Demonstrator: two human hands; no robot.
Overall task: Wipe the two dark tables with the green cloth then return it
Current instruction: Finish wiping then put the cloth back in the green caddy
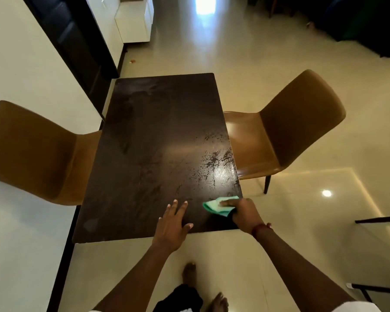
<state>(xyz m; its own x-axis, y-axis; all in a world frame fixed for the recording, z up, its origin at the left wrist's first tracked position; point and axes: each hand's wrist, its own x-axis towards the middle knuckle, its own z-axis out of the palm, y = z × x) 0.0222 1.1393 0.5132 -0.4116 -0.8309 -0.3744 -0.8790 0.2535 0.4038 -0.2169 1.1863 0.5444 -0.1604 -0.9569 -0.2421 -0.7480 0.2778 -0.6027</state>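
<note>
**Desk:** What is the setting?

**Photographer:** A glossy tiled floor [234, 64] stretches away beyond the hands. A dark bench [158, 136] runs out ahead of them, streaked and smeared beyond the right hand. One tan chair [32, 154] stands off to the left hand's side and another chair [297, 122] to the right hand's side.

**Desk:** And the hands?

**Photographer:** The left hand [171, 224] lies flat on the near edge with its fingers spread, holding nothing. The right hand [243, 212] is beside it at the near right corner. Its fingers lie nearly straight, pressing down the green cloth [214, 206].

**Desk:** How would that cloth handle?

**Photographer:** It looks thin, soft and light, folded small. It should slide under a flat palm, and the bunched edge under the hand looks the best place to pinch it. Most of the bench looks still to be wiped.
</note>
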